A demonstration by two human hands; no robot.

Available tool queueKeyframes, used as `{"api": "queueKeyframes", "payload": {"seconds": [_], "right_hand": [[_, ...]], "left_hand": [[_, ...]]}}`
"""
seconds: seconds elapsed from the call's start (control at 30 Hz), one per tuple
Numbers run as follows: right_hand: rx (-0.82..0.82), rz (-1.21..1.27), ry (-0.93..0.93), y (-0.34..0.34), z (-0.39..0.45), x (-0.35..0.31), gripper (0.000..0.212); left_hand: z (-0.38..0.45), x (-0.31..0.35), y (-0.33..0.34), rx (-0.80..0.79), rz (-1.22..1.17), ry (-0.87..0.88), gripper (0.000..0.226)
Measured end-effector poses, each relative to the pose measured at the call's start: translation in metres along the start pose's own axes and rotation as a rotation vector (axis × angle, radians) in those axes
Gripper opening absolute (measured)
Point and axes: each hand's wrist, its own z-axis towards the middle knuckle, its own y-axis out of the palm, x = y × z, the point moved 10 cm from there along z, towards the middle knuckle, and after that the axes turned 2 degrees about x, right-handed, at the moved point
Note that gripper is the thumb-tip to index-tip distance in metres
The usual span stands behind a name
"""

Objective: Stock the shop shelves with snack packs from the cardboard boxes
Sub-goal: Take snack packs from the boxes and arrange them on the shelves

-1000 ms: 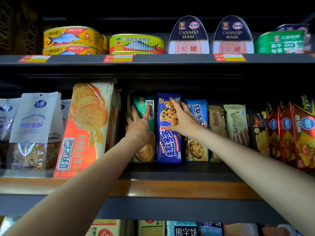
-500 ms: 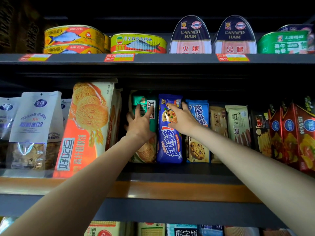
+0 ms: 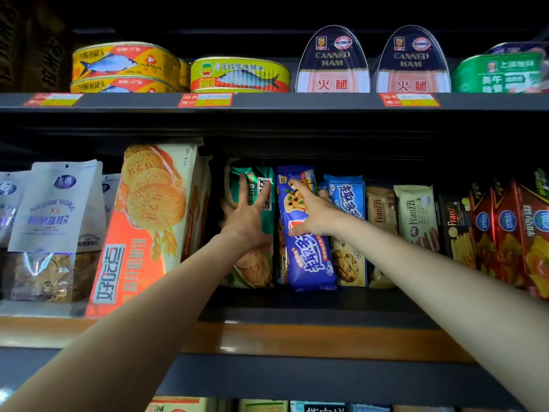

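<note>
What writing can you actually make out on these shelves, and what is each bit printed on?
"CANNED HAM" and "火腿": left ham tin and right ham tin, top shelf.
"豆豉鲮鱼罐头": yellow fish can.
"Franzzi": beige wafer pack.
"趣多多": light blue cookie pack.
"K6": white pouch.
Red price tags: too blurred to read.
Green can: too blurred to read fully.

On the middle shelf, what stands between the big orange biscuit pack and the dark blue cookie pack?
In the head view, the green biscuit pack stands between the orange biscuit pack and dark blue cookie pack, with the left hand spread flat on it.
</note>
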Motion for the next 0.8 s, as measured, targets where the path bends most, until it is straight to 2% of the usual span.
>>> {"api": "queueKeyframes", "payload": {"seconds": [0.27, 0.63, 0.8], "right_hand": [[0.106, 0.038, -0.025, 0.005, -0.002, 0.003, 0.106], [0.059, 0.014, -0.039, 0.008, -0.003, 0.001, 0.107], [0.126, 0.155, -0.078, -0.008, -0.008, 0.0, 0.095]], "left_hand": [[-0.004, 0.007, 0.002, 0.05, 0.045, -0.052, 0.112], [-0.01, 0.011, 0.005, -0.032, 0.038, -0.04, 0.117], [-0.017, 0.009, 0.001, -0.034, 0.003, -0.05, 0.115]]}}
